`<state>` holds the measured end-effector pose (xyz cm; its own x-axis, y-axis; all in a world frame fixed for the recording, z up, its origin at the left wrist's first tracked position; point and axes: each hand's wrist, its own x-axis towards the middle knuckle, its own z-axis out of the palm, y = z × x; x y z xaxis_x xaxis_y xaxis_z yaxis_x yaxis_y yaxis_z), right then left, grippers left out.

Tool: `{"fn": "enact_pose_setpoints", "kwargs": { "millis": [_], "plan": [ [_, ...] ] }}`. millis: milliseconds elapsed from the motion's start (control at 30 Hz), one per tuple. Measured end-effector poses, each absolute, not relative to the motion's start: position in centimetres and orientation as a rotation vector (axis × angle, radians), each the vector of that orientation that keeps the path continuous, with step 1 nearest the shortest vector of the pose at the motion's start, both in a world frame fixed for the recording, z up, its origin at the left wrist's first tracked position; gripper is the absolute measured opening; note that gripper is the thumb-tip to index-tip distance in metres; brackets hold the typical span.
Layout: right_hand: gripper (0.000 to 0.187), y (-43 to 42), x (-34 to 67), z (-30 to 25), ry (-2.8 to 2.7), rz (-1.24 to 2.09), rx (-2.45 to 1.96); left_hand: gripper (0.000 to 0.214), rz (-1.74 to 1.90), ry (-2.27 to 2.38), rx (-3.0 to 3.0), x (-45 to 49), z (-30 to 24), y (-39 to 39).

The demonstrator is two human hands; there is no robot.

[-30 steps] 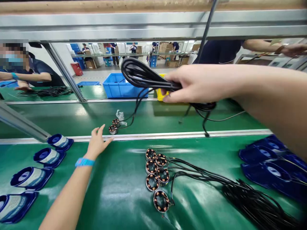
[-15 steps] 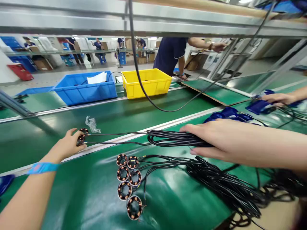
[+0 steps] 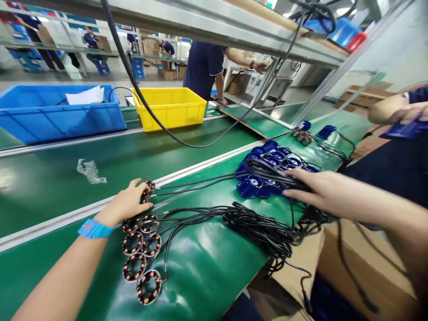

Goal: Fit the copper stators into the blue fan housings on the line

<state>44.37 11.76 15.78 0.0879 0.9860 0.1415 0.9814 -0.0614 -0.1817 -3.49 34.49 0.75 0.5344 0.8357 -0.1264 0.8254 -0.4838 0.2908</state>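
Note:
My left hand (image 3: 129,203) is closed around motor stators (image 3: 147,191) with copper windings, just beyond the stators lying on the green surface. Two black leads run from the held stators to a folded black cable bundle (image 3: 262,167). My right hand (image 3: 312,185) grips that bundle between thumb and fingers, above a cluster of dark blue plastic housings (image 3: 249,188). Nearer me, several ring-shaped stators (image 3: 141,295) lie in two rows. Their leads run right to a heap of black cables (image 3: 259,229), which hangs partly over the table edge.
A blue bin (image 3: 63,120) and a yellow bin (image 3: 174,118) stand beyond the belt. Crumpled clear plastic (image 3: 91,171) lies on the belt. A loose cable (image 3: 187,143) droops from the overhead frame. At right, a co-worker's hand (image 3: 409,113) holds a blue part. Cardboard boxes (image 3: 364,263) stand below.
The view has turned right. My left hand has carried the held stators rightward to beside the lying rows. My right hand has moved the cable bundle right, over the blue housings.

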Motion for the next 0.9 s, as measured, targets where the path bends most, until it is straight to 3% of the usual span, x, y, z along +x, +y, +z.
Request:
{"fn": "enact_pose_setpoints", "kwargs": {
  "millis": [133,300,367,467,533,800,900],
  "plan": [
    [0.065,11.9,44.4,6.4,-2.132,0.288,-2.3,0.066,0.079,1.178,2.355,-4.6,1.2,34.7],
    [0.049,10.8,47.7,-0.3,-2.178,0.507,-2.131,0.063,0.264,1.204,2.154,-9.2,2.1,33.1],
    [0.039,11.1,48.1,0.0,-2.153,0.419,-2.013,0.06,0.339,1.226,2.082,-10.3,0.9,31.9],
    [0.048,12.2,46.1,1.9,-2.092,0.246,-1.932,0.051,0.407,1.205,2.009,-10.9,-1.6,30.1],
    [0.053,13.3,43.8,3.3,-2.085,0.305,-1.916,0.049,0.449,1.177,1.971,-11.1,-2.8,29.3],
    [0.032,19.3,34.7,7.4,-2.241,0.433,-1.767,0.038,0.55,1.15,1.898,-11.7,-3.6,28.9],
    [0.038,23.9,29.6,6.6,-2.317,0.652,-1.552,0.037,0.575,1.163,1.886,-11.7,-3.9,28.7]
  ]
}}
